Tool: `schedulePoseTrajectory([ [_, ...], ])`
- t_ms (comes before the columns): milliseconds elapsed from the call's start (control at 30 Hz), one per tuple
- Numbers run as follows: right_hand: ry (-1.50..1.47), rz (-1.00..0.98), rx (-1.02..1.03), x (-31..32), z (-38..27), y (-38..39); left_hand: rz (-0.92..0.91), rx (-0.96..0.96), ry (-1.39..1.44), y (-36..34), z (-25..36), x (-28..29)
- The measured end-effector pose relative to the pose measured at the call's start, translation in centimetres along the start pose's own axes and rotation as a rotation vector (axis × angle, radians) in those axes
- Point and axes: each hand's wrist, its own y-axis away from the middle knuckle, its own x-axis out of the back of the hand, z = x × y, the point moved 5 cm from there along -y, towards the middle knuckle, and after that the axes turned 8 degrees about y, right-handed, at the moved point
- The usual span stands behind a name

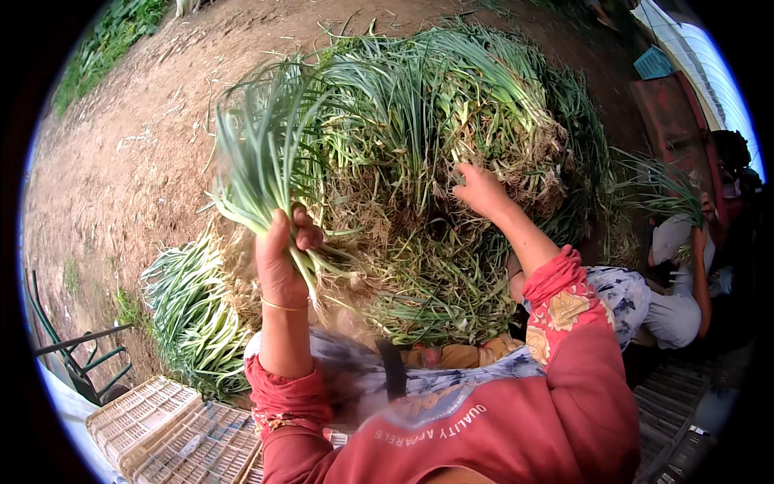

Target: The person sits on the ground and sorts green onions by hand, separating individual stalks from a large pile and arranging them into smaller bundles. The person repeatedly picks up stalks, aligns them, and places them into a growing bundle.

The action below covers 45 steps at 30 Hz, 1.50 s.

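My left hand (pixel 286 250) is closed around a bunch of long green leafy stalks (pixel 262 161) with pale bases and stringy roots, held upright and slightly tilted, its leaves blurred. My right hand (pixel 480 189) is open, fingers partly bent and apart, at the large pile of similar plants (pixel 395 113), near pale stalks and brown roots on its right part. Below the pile lie loose trimmed leaves (pixel 435 298). At the left, a separate heap of paler stalks (pixel 193 315) lies on the ground.
Plastic crates (pixel 185 436) sit at lower left beside a metal frame (pixel 85 363). At the right, a co-worker (pixel 681 306) holds a bunch of plants (pixel 677 194) near a red metal cart (pixel 673 121) with a blue basket (pixel 653 60). Dirt ground (pixel 121 169) extends left.
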Motion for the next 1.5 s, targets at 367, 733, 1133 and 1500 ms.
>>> schedulePoseTrajectory([
  [367,-1.008,0.056,-0.365,-12.8,1.1,-2.5,0.242,0.156,-0.083,-2.2,-1.5,3.0],
  [733,-1.032,-0.219,0.061,-8.5,-6.3,10.2,0.073,0.362,-0.556,-0.7,-9.4,1.1],
  [1133,-0.775,0.006,0.256,-6.2,-5.7,12.5,0.177,0.348,-0.518,-1.3,-8.3,2.3],
  [1500,-0.596,-0.274,0.163,-7.2,-1.5,17.5,0.173,0.328,-0.357,-1.8,-8.0,1.6],
])
